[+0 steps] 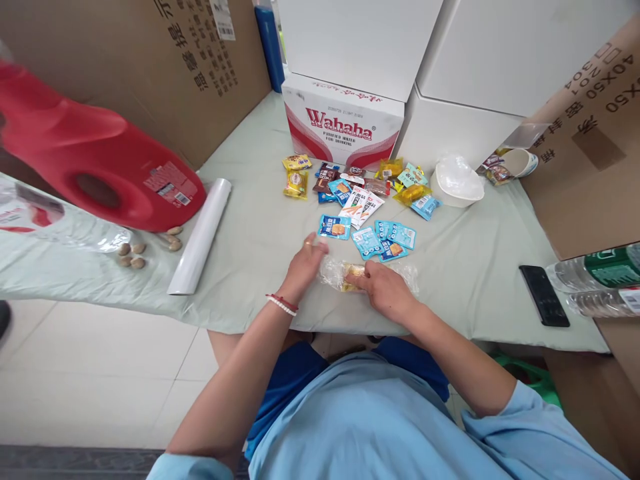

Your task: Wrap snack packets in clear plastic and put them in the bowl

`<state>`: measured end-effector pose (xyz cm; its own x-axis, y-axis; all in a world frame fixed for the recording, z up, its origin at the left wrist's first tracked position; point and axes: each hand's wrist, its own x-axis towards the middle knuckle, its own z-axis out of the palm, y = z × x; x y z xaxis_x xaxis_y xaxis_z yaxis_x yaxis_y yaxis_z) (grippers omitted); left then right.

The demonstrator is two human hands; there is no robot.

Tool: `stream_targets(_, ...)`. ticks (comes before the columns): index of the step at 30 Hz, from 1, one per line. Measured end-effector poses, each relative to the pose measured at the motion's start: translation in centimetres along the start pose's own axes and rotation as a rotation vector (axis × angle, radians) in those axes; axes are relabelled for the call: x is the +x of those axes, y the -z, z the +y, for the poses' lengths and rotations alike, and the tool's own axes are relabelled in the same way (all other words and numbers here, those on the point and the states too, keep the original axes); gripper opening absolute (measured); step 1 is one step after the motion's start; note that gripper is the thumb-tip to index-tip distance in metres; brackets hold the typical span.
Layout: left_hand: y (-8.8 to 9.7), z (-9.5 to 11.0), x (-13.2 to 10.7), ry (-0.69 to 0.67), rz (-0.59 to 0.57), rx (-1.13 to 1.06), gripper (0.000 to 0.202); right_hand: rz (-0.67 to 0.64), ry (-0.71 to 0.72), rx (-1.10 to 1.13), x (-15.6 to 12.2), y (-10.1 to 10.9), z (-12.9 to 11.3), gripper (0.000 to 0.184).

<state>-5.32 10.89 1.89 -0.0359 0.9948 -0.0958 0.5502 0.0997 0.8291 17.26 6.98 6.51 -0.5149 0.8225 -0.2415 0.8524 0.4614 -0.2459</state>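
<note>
A small yellow snack packet point(352, 275) lies on a sheet of clear plastic wrap point(407, 272) near the table's front edge. My right hand point(383, 290) is closed on the packet through the wrap. My left hand point(309, 260) pinches the wrap's left edge, fingers closed. Just beyond the hands lie several blue snack packets point(367, 240), and farther back a loose spread of mixed snack packets point(357, 187).
A roll of plastic wrap point(200, 235) lies at the left, beside a big red jug point(95, 163) and a few nuts point(133, 255). A Wahaha carton point(343, 123) stands at the back, a white bowl point(457, 181) to its right. A phone point(543, 295) and bottles point(603, 280) lie at the right.
</note>
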Motion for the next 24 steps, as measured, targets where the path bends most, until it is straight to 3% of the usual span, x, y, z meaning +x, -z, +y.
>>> stream_targets(2,0.2,0.6,0.1,-0.022,-0.178,0.080,0.035,0.003,-0.004,0.040,0.0,-0.1,0.2,0.037)
stream_targets(4,0.5,0.9,-0.2,-0.036,-0.272,0.129,0.025,0.010,0.019,0.095,-0.1,-0.1,0.6,0.035)
stream_targets(10,0.7,2.9,-1.9,-0.018,-0.089,0.010,0.019,0.099,0.220,0.384,-1.0,0.6,1.6,0.046)
stream_targets(14,-0.8,5.6,-3.5,0.029,-0.044,-0.103,0.016,0.094,0.264,0.443,-1.4,0.7,1.8,0.038)
stream_targets(17,-2.7,7.0,-4.5,-0.093,-0.086,0.006,0.015,0.107,0.296,0.467,-1.6,0.4,2.0,0.039)
stream_targets(21,-4.7,6.5,-5.2,-0.346,-0.104,0.240,0.030,0.067,0.338,0.633,-2.5,0.7,3.5,0.032)
stream_targets(24,-5.6,5.6,-5.7,-0.490,-0.093,0.406,0.030,0.164,0.149,0.821,-2.8,1.1,5.4,0.027)
